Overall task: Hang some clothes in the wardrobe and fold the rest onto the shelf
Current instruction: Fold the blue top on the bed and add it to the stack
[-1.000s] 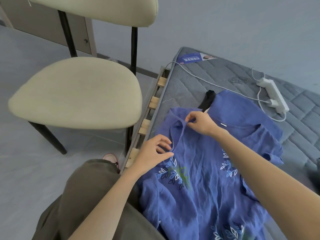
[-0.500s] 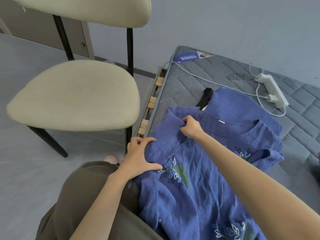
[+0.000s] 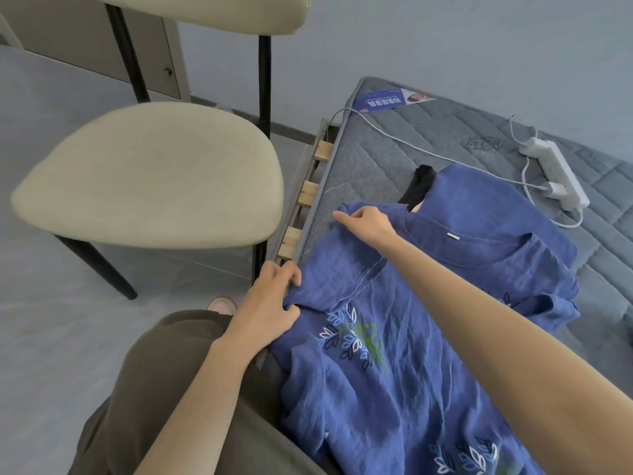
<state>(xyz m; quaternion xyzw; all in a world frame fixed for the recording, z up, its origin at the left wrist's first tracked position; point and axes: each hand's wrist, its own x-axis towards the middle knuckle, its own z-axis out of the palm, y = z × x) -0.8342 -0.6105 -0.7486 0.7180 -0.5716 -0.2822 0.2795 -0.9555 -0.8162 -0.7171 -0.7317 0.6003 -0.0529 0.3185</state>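
A blue shirt (image 3: 411, 337) with white and green leaf embroidery lies spread on the grey mattress (image 3: 383, 159), neckline toward the far side. My left hand (image 3: 270, 299) pinches the edge of its near sleeve at the mattress edge. My right hand (image 3: 368, 222) grips the cloth at the shoulder, just left of the collar. A black garment (image 3: 419, 186) pokes out from under the shirt's far side.
A cream chair (image 3: 150, 173) with black legs stands close to the left of the bed. Wooden slats (image 3: 308, 193) show at the bed frame's edge. A white power strip (image 3: 555, 173) with cables lies on the mattress at the right. A cabinet (image 3: 85, 42) stands behind the chair.
Both hands have slid left across the shirt, drawing the shoulder and sleeve outward toward the mattress edge; the cloth between them lies flatter.
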